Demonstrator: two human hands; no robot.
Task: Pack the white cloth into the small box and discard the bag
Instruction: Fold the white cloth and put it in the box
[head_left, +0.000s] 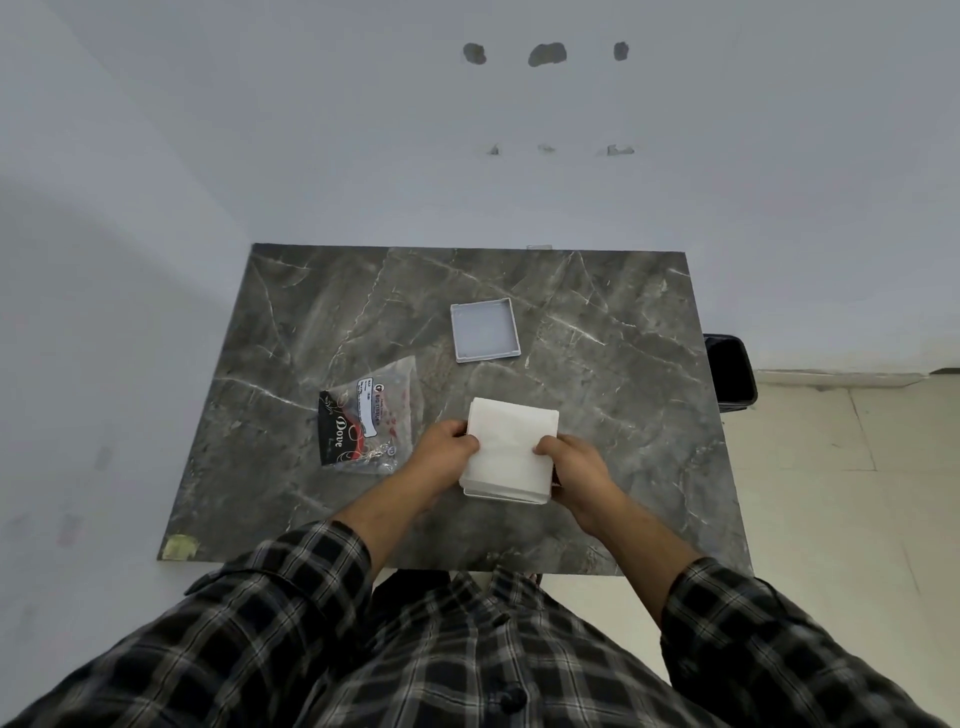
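Observation:
A folded white cloth (511, 447) lies on top of a small white box (506, 496), whose edge shows beneath its near side. My left hand (441, 454) grips the cloth's left edge, thumb on top. On the right edge, my right hand (571, 467) presses with thumb over the cloth. A clear plastic bag (366, 418) with black and red print lies flat on the table, left of my left hand. A shallow white lid (484, 330) rests open side up, farther back on the table.
The dark marble table (623, 415) stands against a white wall. A black bin (730, 374) sits on the floor just off the table's right edge. A patch of yellowish tape (179, 546) marks the near left corner.

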